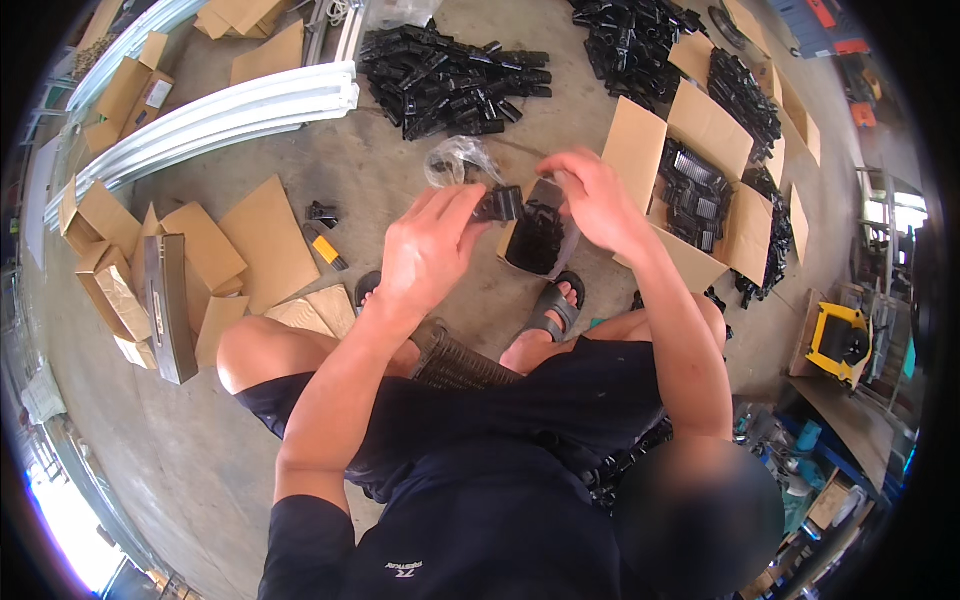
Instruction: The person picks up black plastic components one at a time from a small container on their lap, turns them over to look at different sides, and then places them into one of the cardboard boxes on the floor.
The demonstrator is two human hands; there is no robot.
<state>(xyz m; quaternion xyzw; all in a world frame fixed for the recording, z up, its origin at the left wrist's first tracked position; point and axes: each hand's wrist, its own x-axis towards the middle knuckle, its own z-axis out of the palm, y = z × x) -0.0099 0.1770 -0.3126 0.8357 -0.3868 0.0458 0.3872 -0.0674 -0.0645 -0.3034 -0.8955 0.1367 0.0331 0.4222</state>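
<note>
My left hand (430, 245) is closed round a black plastic part (500, 205), just left of a small open cardboard box (524, 262). Inside that box sit small black pieces (538, 238), partly lined by a clear plastic bag (570, 246). On the box's far right side, my right hand (598, 200) curls its fingers at the bag's upper edge and seems to pinch it; the fingertips are partly hidden. Crumpled clear plastic (462, 158) lies just beyond my left hand.
Black plastic parts lie in a pile (450, 82) ahead, with another pile (635, 45) farther right. A large open carton (745, 225) holds more at right. Flattened cardboard (268, 240), a yellow-and-black cutter (325, 248) and long white metal profiles (230, 125) are at left.
</note>
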